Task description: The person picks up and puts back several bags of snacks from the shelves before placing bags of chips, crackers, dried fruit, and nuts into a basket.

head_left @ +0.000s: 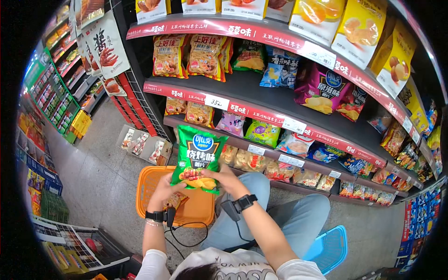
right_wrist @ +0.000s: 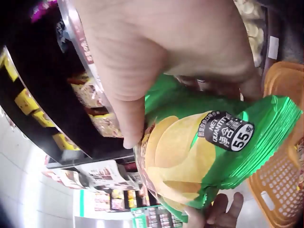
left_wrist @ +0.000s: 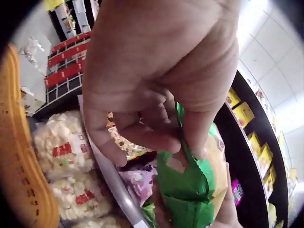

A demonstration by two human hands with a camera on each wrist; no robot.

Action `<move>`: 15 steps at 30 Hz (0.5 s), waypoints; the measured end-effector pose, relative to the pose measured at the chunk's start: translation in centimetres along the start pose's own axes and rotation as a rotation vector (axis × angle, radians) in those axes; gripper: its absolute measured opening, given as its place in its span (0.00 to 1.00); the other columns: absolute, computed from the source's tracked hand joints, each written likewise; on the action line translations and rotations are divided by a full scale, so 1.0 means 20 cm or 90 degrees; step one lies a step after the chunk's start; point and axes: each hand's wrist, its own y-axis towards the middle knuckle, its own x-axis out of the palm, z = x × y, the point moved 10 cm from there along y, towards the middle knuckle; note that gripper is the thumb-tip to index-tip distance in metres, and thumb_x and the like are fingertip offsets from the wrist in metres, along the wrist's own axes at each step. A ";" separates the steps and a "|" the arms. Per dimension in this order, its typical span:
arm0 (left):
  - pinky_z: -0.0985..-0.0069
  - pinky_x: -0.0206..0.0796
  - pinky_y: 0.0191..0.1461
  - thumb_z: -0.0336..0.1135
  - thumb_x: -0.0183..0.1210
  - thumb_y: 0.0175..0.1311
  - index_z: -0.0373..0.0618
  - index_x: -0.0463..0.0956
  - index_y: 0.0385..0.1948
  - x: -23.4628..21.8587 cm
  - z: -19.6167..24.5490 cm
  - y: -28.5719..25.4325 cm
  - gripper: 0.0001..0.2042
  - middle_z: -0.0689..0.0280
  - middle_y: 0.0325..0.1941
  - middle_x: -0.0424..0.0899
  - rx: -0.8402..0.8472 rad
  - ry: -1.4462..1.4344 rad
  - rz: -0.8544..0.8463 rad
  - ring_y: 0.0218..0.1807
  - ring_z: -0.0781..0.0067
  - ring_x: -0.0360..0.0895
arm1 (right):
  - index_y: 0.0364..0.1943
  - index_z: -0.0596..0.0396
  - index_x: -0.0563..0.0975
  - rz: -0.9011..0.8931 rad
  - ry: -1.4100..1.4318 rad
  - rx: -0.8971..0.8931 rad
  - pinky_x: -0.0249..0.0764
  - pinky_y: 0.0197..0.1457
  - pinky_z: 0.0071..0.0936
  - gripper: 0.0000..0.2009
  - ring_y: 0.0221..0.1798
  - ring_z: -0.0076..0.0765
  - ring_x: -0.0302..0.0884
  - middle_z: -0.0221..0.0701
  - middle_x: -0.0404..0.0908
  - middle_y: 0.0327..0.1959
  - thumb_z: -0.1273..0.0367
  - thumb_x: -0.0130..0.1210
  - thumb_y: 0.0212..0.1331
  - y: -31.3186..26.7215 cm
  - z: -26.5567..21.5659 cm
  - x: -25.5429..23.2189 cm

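Note:
Both hands hold a green bag of potato chips [head_left: 198, 151] upright in front of the shelf, its printed front toward the head camera. My left hand [head_left: 163, 189] pinches the lower left corner; in the left wrist view its thumb and fingers close on the green chip bag [left_wrist: 185, 190]. My right hand [head_left: 224, 179] grips the lower right side, thumb across the front. In the right wrist view the chip bag [right_wrist: 185, 156] shows pictured chips and a 55 g label. Beneath the hands stands an orange basket [head_left: 142, 191] with a small snack packet [head_left: 173, 200] inside.
A curved shelf [head_left: 224, 88] with several levels of bagged snacks stands ahead. Beside the bent legs lies a blue basket [head_left: 337, 247]. A grey box of packets [head_left: 163, 147] sits on the floor at the shelf's left end. Wire racks [head_left: 88, 247] stand at lower left.

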 end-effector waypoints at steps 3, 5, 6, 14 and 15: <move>0.75 0.65 0.57 0.25 0.65 0.52 0.33 0.67 0.55 0.13 0.30 0.08 0.26 0.63 0.50 0.78 0.098 0.102 -0.025 0.51 0.74 0.73 | 0.61 0.60 0.60 0.099 -0.137 -0.179 0.66 0.60 0.29 0.42 0.57 0.33 0.69 0.36 0.70 0.56 0.64 0.72 0.41 -0.16 -0.43 -0.05; 0.74 0.63 0.59 0.27 0.66 0.51 0.33 0.63 0.58 0.22 0.50 0.12 0.31 0.61 0.53 0.76 0.200 0.135 -0.013 0.54 0.72 0.72 | 0.60 0.60 0.61 0.150 -0.195 -0.273 0.66 0.60 0.29 0.43 0.56 0.32 0.69 0.35 0.71 0.55 0.63 0.74 0.38 -0.23 -0.63 -0.11; 0.74 0.62 0.60 0.28 0.67 0.50 0.35 0.61 0.60 0.25 0.56 0.17 0.34 0.60 0.54 0.75 0.237 0.114 -0.002 0.55 0.72 0.71 | 0.59 0.60 0.62 0.196 -0.294 -0.325 0.66 0.60 0.29 0.42 0.56 0.32 0.69 0.35 0.72 0.53 0.64 0.74 0.38 -0.28 -0.76 -0.13; 0.74 0.66 0.53 0.39 0.67 0.53 0.39 0.62 0.58 0.48 1.25 0.51 0.32 0.59 0.49 0.77 0.423 0.133 0.080 0.50 0.72 0.74 | 0.58 0.61 0.59 0.223 -0.309 -0.490 0.67 0.58 0.30 0.40 0.53 0.34 0.70 0.38 0.73 0.50 0.65 0.72 0.41 -0.23 -1.37 -0.23; 0.73 0.66 0.53 0.41 0.66 0.54 0.39 0.63 0.58 0.48 1.26 0.61 0.31 0.58 0.48 0.78 0.421 0.145 0.094 0.49 0.70 0.75 | 0.58 0.61 0.59 0.254 -0.326 -0.487 0.67 0.57 0.30 0.40 0.53 0.34 0.71 0.40 0.73 0.49 0.64 0.71 0.42 -0.18 -1.42 -0.28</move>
